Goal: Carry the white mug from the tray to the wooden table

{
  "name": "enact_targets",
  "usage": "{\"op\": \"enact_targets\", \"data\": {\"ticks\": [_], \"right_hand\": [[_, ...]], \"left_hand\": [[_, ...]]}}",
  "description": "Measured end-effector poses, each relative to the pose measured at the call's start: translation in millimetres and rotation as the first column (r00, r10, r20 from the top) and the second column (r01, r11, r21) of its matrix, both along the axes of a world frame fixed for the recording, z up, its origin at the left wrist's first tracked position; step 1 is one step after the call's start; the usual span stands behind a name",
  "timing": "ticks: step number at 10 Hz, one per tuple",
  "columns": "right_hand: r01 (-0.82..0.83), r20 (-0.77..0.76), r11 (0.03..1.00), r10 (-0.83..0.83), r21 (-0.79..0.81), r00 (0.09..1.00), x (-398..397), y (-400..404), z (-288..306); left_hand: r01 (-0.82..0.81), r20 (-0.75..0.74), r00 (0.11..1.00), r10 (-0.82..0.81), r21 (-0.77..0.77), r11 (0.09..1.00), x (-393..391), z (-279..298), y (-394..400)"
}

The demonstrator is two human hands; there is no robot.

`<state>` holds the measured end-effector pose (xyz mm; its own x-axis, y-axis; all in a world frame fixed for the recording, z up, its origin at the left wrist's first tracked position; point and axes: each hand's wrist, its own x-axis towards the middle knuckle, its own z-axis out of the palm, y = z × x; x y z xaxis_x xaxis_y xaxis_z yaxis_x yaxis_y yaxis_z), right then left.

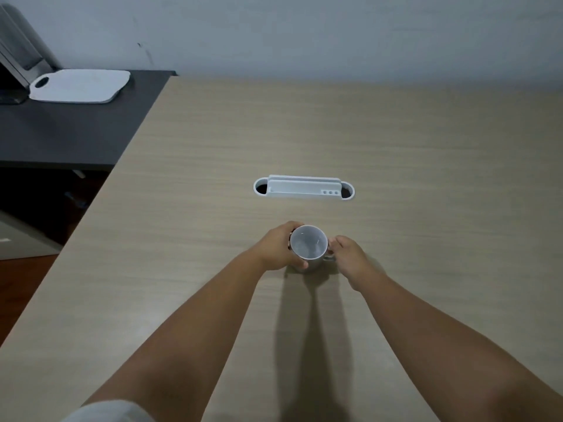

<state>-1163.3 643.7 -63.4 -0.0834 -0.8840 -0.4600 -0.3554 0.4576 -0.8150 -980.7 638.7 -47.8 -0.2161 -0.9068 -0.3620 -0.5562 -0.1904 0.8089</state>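
**White mug reaches the wooden table**

Ceramic-white, our white mug [308, 245] sits upright on the wooden table [426, 153]. Our left hand [281, 248] wraps its wall; our right hand [348, 254] pinches the handle, steadying the set-down.

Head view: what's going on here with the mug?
A person holds a white mug upright at the wooden table. The left hand wraps its side; the right hand is at the handle. Whether it rests on the surface cannot be told. A white cable slot lies beyond it, and a white cutting board sits on the dark counter.
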Motion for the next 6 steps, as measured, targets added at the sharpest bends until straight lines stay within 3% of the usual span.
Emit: {"op": "enact_targets", "data": {"ticks": [4,5,6], "right_hand": [[-0.009,-0.007,0.998,0.009,-0.064,1.0,-1.2,1.7,2.1],[-0.047,-0.018,0.998,0.046,-0.038,0.999,-2.4,4.5,4.9],[0.063,0.034,0.997,-0.061,-0.051,0.998,-6.5,0.6,18.7]], "left_hand": [[-0.072,-0.139,0.987,0.081,0.071,0.995,-0.1,-12.3,1.8],[-0.065,-0.107,0.992,0.073,0.071,0.995,-0.8,-6.3,4.7],[-0.073,-0.099,0.992,0.079,0.056,0.996,0.6,-2.8,9.2]]}}
